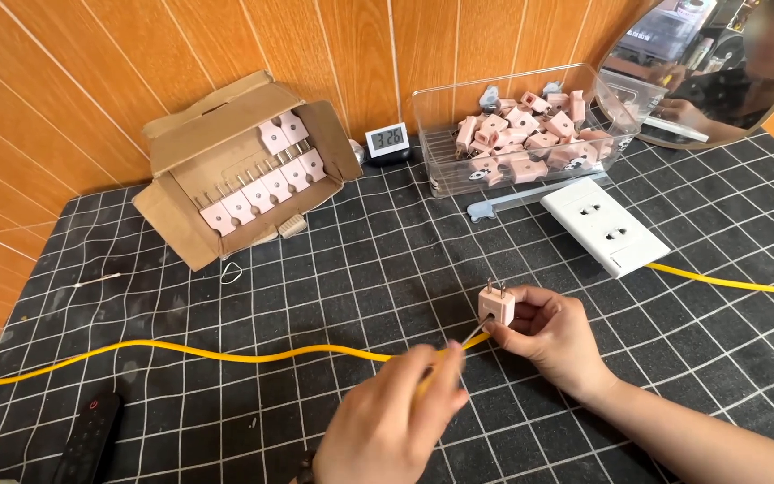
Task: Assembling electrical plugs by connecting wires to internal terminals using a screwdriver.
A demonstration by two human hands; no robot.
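A black mat with white squares (pixel 333 269) covers the table. A long yellow cord (pixel 226 355) lies across it. The left hand (pixel 396 421) pinches a thin tool (pixel 472 337). The right hand (pixel 553 336) holds a small pink plug (pixel 496 306), prongs up, above the mat.

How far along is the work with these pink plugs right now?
Looks done: the cardboard box holds neat rows of pink plugs. In hand: the right hand holds one pink plug prongs up, while the left hand brings a thin tool to its underside. Left: the clear bin holds a loose heap of similar plugs, probably still waiting.
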